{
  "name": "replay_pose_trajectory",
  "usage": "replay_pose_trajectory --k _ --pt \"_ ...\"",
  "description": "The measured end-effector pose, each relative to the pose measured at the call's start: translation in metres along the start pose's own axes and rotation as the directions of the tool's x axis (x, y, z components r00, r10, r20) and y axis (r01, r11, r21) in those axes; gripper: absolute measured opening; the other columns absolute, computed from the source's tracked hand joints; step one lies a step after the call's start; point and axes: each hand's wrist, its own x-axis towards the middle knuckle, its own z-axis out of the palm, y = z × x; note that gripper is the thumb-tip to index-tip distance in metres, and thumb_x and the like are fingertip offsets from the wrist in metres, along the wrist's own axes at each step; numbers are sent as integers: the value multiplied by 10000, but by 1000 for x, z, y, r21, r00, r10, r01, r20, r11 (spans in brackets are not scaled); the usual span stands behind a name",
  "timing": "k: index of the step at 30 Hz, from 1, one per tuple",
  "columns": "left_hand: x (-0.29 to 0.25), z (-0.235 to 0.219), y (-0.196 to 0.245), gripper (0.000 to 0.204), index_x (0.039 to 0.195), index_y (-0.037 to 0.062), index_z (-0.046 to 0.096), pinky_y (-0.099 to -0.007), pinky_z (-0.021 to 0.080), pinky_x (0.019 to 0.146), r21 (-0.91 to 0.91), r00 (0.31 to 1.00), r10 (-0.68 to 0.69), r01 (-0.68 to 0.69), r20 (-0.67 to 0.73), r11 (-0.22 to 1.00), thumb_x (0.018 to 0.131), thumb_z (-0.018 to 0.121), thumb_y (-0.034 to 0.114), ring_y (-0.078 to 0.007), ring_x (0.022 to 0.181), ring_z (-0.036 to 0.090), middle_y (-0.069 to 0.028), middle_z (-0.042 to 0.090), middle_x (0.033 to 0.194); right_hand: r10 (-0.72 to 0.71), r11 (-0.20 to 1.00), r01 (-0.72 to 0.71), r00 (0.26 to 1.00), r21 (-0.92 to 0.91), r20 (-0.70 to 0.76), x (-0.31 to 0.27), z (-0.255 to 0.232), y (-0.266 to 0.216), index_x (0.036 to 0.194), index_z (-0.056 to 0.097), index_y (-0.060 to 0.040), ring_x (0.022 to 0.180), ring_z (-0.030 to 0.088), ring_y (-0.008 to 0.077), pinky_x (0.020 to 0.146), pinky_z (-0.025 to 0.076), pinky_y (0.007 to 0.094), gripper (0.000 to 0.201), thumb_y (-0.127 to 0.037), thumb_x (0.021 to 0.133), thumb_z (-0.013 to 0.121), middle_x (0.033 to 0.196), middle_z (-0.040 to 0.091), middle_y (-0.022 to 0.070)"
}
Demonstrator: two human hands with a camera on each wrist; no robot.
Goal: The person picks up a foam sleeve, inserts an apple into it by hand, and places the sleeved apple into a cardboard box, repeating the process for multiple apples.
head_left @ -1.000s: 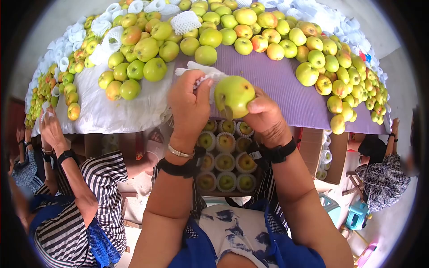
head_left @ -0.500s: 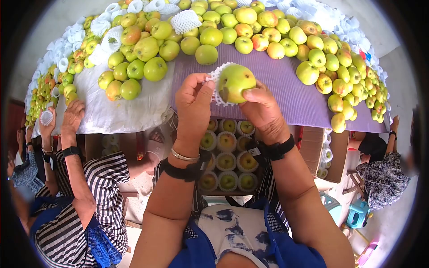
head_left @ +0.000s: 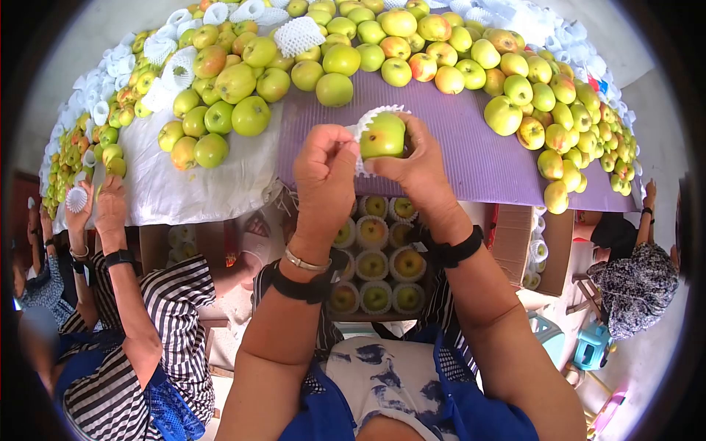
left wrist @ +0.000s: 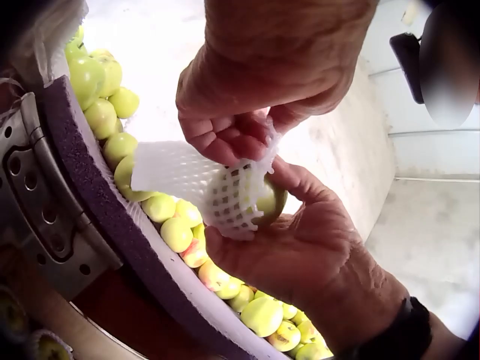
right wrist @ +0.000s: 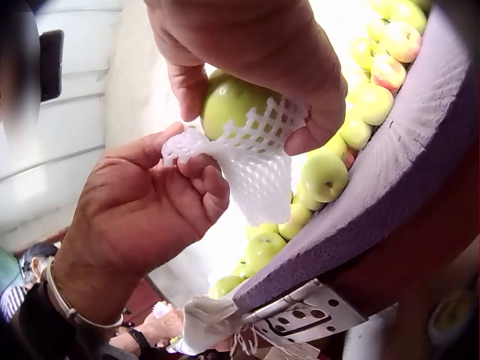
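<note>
Over the last second the white foam mesh sleeve (head_left: 365,121), pinched in the left hand (head_left: 323,173), has slid halfway over the green apple (head_left: 383,136) gripped by the right hand (head_left: 417,167), so wrapping is nearly complete.

Big tabletop (head_left: 471,158) fills the upper half of head view, covered w/ purple corrugated sheet at center and 3 o'clock, white cloth (head_left: 184,187) at 9 o'clock. Loose apples (head_left: 441,44) heaped along the far edge from 10 to 3 o'clock, w/ white foam nets (head_left: 298,33) mixed in approx 11 o'clock. Below tabletop edge, at center, a box of netted apples (head_left: 371,257) in rows. Cardboard box (head_left: 548,250) at 4 o'clock; blue plastic stool (head_left: 592,345) on pale floor nearby. Pale wall beyond, at 1 o'clock. Bright, even daylight.
</note>
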Motion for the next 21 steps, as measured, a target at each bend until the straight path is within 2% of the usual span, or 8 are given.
replay_pose_trajectory --k 3,6,9,12,15,18,21 --pt "1 0 1 43 894 28 531 -166 372 639 65 998 39 -36 -45 997 861 523 2 -27 709 434 43 499 802 -103 974 94 994 -208 -37 -2 4 -1 1096 480 32 1000 507 267 855 431 344 671 -154 533 794 1067 475 157" --pt "-1 6 3 49 831 26 534 -217 391 616 193 987 162 -159 3 968 815 548 -19 -78 683 454 -10 515 754 -89 955 77 996 -287 -29 -2 2 -4 1076 479 41 978 505 310 858 428 370 646 -157 541 783 1048 471 189" --pt "-1 5 -1 45 797 26 540 -255 411 664 361 958 263 -288 117 887 797 560 -14 -112 757 489 -55 536 804 -218 859 177 975 -480 -32 0 1 -1 1087 459 48 976 487 365 851 427 390 659 -173 553 775 1051 457 227" --pt "0 8 -4 101 841 21 531 -294 429 721 433 945 309 -325 109 841 770 603 10 -145 831 507 -68 547 870 -365 767 276 930 -579 -40 -2 4 3 1106 437 55 1003 458 404 851 422 412 680 -189 566 771 1078 439 265" --pt "2 8 -22 203 896 2 513 -313 439 753 95 999 34 -32 -14 995 744 645 32 -165 866 515 -79 544 918 -507 638 340 861 -691 -45 -4 8 7 1121 421 56 1028 442 409 849 418 427 679 -164 579 766 1129 419 270" --pt "3 13 -13 300 968 -35 501 -294 453 744 118 990 -60 75 -128 990 727 665 34 -163 835 533 -69 554 900 -553 600 429 833 -675 37 -7 8 0 1139 427 28 1042 432 407 861 413 443 645 -92 593 750 1170 404 254" --pt "7 7 -5 320 1015 -43 510 -231 450 657 -43 970 -235 232 -68 972 738 650 34 -113 762 540 -54 567 887 -603 615 528 794 -586 81 -9 6 -5 1165 432 -15 1044 461 346 830 441 400 651 -40 593 742 1169 427 198"
